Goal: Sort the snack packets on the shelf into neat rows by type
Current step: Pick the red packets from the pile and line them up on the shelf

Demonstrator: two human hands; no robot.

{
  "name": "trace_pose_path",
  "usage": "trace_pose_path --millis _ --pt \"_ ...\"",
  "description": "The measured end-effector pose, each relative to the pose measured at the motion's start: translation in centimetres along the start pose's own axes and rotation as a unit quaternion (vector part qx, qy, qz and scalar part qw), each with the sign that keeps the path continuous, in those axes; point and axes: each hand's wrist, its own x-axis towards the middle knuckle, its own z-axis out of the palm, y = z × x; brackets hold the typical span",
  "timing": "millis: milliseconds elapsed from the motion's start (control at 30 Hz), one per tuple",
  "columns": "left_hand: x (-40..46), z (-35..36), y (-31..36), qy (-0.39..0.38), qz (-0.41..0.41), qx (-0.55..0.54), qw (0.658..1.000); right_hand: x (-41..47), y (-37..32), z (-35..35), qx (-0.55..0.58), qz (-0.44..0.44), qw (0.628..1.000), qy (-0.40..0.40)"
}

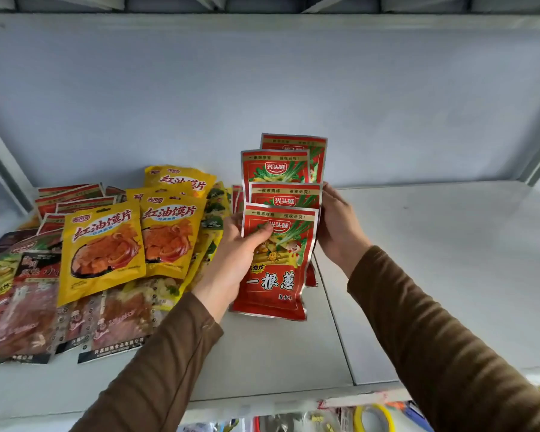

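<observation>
Several red snack packets (275, 275) with green onion art stand in an overlapping row at the middle of the white shelf (449, 275). My left hand (234, 260) grips the front packet, thumb across its face. The right side of the row rests against my right hand (337, 226), whose fingers go behind the packets. Left of the row, two yellow packets (103, 251) lean in front of more yellow ones. Dark and reddish see-through packets (28, 310) lie flat in a loose pile at the far left.
More red packets (69, 198) lie at the back left behind the yellow ones. The shelf's right half is bare white board, with a seam (334, 316) running front to back. A lower shelf with coloured goods (371, 419) shows under the front edge.
</observation>
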Motion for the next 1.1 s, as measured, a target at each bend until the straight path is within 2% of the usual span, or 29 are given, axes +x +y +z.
trace_pose_path --millis 167,267,400,633,800,1100 --pt "0.4 3.2 -0.1 -0.051 -0.02 0.007 0.998 -0.9 -1.4 -3.2 0.009 0.007 1.0 0.014" --pt "0.5 6.0 -0.3 -0.059 -0.018 0.016 0.998 -1.4 -2.7 -5.8 0.011 -0.008 0.999 -0.033" --pt "1.1 11.3 -0.3 -0.059 -0.009 0.024 0.998 -2.4 -4.8 -9.6 -0.047 -0.066 0.994 -0.075" --pt "2.3 24.6 -2.6 -0.042 -0.004 0.027 0.999 -1.7 -9.3 -20.3 -0.112 -0.081 0.99 -0.017" --pt "3.0 34.6 -4.7 -0.073 -0.021 0.038 0.996 -0.8 -13.1 -29.2 -0.133 -0.053 0.99 0.002" --pt "6.2 44.2 -7.1 -0.094 -0.066 0.05 0.992 2.0 -17.2 -38.4 -0.149 -0.004 0.987 0.06"
